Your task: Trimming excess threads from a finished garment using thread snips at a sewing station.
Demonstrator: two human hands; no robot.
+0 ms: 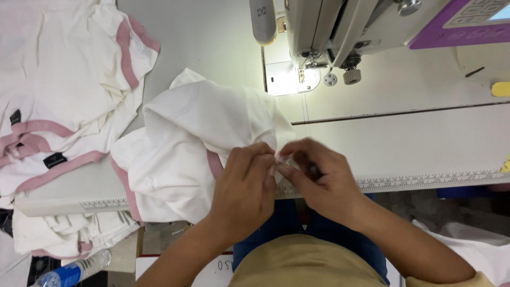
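A white garment with pink trim (196,133) lies bunched on the sewing table in front of me. My left hand (243,183) rests on its near edge and pinches the fabric between thumb and fingers. My right hand (321,178) meets it from the right, fingertips closed on the same small bit of fabric, with what looks like a tiny clear piece (283,158) between both hands. The sewing machine head (340,32) stands behind, its lit needle area (303,77) just beyond the garment.
A pile of white garments with pink bands and black labels (58,95) covers the table's left. More white pieces hang below the table edge (69,234). A plastic bottle (74,268) lies at bottom left. A ruler strip (425,180) runs along the front edge. A yellow object (500,89) sits far right.
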